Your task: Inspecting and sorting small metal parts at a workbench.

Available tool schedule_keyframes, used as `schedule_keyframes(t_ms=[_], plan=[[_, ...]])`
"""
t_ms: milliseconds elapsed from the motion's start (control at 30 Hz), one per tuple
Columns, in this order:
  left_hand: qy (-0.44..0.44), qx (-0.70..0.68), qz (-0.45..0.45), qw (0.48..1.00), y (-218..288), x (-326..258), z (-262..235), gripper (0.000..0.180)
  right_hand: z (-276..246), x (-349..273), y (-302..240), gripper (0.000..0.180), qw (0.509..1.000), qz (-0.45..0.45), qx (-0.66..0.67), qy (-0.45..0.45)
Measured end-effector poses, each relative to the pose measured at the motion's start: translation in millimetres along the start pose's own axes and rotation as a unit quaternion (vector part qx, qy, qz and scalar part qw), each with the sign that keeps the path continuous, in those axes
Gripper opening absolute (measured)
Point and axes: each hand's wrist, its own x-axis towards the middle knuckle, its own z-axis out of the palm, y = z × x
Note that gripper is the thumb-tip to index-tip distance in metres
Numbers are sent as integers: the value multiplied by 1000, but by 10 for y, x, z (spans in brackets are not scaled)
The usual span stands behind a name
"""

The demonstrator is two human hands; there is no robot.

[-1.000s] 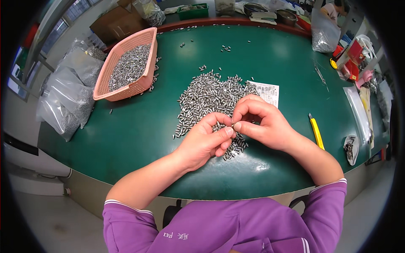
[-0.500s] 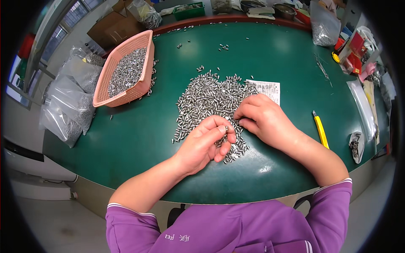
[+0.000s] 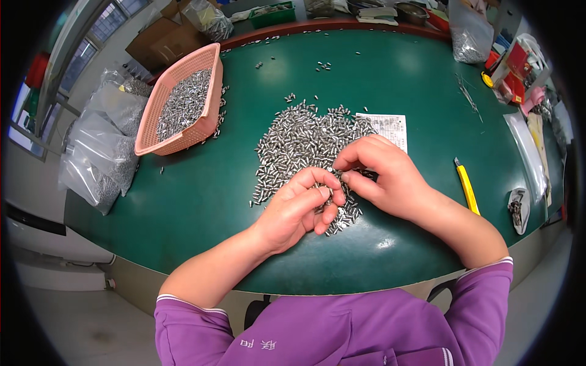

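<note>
A heap of small shiny metal cylinders (image 3: 293, 140) is spread over the green table in front of me. My left hand (image 3: 299, 204) is over the heap's near edge, its fingers curled around several of these cylinders, some showing between thumb and fingertips. Close by on the right, my right hand (image 3: 387, 174) has thumb and index finger brought together in a pinch beside the left fingertips. Whatever sits in that pinch is too small and covered to make out. Behind the right hand, a printed paper slip (image 3: 394, 128) lies partly under the heap.
A pink plastic basket (image 3: 213, 97) full of similar cylinders stands at the left, beside clear bags (image 3: 101, 165) of metal parts. On the right lie a yellow utility knife (image 3: 467, 189), thin wires (image 3: 468, 97) and a small white pouch (image 3: 519, 210). Another filled bag (image 3: 470, 46) is at far right.
My right hand has shifted slightly left, its fingertips now closer to the left hand's. The left hand stays nearly in place, still curled around cylinders.
</note>
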Motion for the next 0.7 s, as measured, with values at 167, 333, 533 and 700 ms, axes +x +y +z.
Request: schedule_keyframes(t_ms=[167,333,533,700], plan=[[9,-1,-2,1000,-13,11,16,17,37,-26,-145,29,977,49,203,32],[10,-1,-14,1000,-11,1,16,22,-16,-18,-134,40,995,-41,88,11],[14,-1,3,1000,-9,19,-19,10,4,16,-67,31,997,11,-3,76],[12,11,10,1000,-17,18,-4,9,9,-83,70,22,996,18,-87,-28]])
